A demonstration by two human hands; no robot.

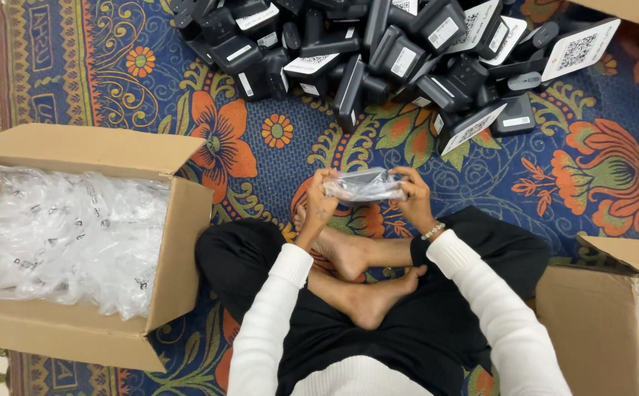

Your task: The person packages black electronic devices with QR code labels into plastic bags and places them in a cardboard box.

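Observation:
I sit cross-legged on a patterned rug. Both hands hold a small dark device wrapped in a clear plastic bag (364,185) in front of my feet. My left hand (319,199) grips the bag's left end, and my right hand (415,196), with a bead bracelet at the wrist, grips its right end. A pile of several black devices (378,55) with white labelled faces lies on the rug beyond my hands.
An open cardboard box (176,242) on my left is full of clear plastic bags (63,235). Another cardboard box (591,323) stands at my right knee. The floral rug (275,139) covers the floor between them.

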